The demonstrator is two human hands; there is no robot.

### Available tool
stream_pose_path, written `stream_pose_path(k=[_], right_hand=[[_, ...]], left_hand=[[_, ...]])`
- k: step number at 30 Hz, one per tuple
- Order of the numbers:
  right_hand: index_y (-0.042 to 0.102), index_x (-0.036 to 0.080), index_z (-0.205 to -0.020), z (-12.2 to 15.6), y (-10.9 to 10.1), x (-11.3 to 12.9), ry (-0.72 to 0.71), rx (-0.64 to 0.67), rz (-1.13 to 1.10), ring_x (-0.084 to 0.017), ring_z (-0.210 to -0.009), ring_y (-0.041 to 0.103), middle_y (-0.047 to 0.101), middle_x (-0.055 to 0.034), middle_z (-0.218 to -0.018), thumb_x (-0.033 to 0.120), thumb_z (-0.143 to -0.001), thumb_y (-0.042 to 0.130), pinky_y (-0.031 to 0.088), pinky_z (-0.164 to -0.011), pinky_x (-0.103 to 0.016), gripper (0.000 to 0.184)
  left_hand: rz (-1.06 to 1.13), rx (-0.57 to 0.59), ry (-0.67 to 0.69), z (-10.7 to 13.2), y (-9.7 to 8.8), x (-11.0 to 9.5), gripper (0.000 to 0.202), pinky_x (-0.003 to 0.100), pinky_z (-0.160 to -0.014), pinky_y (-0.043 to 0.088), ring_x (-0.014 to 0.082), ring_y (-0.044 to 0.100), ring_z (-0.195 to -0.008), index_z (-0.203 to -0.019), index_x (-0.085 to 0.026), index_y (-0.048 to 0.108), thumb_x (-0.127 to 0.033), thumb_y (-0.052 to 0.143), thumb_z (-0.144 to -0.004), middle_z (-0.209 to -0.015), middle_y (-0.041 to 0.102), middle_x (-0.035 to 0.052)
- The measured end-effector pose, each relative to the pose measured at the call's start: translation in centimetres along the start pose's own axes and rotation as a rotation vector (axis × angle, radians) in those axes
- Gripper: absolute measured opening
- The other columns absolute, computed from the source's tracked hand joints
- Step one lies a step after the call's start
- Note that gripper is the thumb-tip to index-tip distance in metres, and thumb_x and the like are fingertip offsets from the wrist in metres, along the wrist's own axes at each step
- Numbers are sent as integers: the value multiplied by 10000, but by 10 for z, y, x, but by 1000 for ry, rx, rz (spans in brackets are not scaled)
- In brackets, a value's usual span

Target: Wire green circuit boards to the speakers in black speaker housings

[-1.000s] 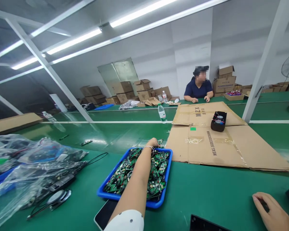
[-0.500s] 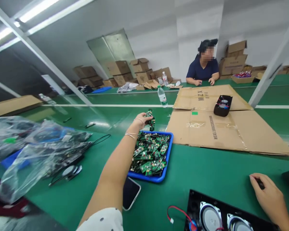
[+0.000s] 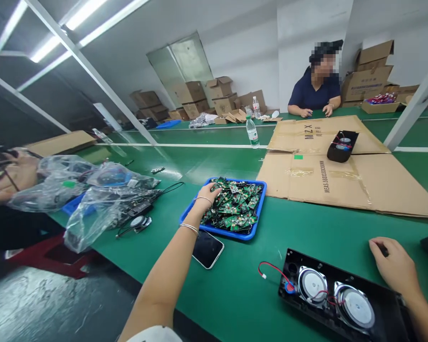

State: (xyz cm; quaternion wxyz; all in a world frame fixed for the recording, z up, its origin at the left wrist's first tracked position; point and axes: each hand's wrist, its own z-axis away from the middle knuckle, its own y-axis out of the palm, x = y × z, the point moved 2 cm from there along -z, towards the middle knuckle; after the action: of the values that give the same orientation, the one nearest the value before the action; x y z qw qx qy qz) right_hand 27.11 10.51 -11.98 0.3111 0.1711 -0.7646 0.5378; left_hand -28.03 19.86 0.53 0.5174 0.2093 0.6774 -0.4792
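My left hand (image 3: 209,194) reaches into a blue tray (image 3: 259,206) heaped with green circuit boards (image 3: 235,204). Its fingers are bent, closed on a circuit board (image 3: 219,181) at the far left of the heap, though the fingertips are partly hidden. My right hand (image 3: 395,261) rests loosely curled on the table, and the inside of its grip is dark. Just left of it lies a black speaker box (image 3: 324,311) with two round silver speakers and a red wire ending in a white plug. A phone (image 3: 209,249) lies against the tray's near side.
Flattened cardboard (image 3: 306,183) covers the table beyond, bearing another black speaker housing (image 3: 342,146). A water bottle (image 3: 252,133) stands behind the tray. Clear plastic bags (image 3: 96,209) and a loose speaker (image 3: 141,223) lie left. A co-worker (image 3: 316,92) sits opposite; another person's arm (image 3: 17,175) shows far left.
My left hand has lowered the circuit board from above the tray's far edge into the heap. The view has shifted, showing more of the speaker box. My right hand stays curled on the table.
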Motion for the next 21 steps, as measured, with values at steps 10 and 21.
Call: stream_pose_path(k=[10, 21], right_hand=[[587, 196, -739, 1, -5, 8, 0, -11, -97, -246, -811, 567, 614, -91, -833, 496, -690, 451, 446, -827, -413, 333], [607, 255, -1010, 46, -97, 139, -275, 100, -263, -200, -955, 597, 633, -58, -1030, 383, -862, 545, 475, -860, -324, 205]], left_hand=[[326, 169, 96, 117, -13, -25, 309, 300, -633, 495, 168, 617, -693, -895, -151, 600, -382, 676, -704, -870, 682, 70], [1008, 427, -446, 256, 11, 18, 322, 219, -580, 493, 134, 600, -680, -977, -133, 690, -269, 739, -690, -834, 697, 89]])
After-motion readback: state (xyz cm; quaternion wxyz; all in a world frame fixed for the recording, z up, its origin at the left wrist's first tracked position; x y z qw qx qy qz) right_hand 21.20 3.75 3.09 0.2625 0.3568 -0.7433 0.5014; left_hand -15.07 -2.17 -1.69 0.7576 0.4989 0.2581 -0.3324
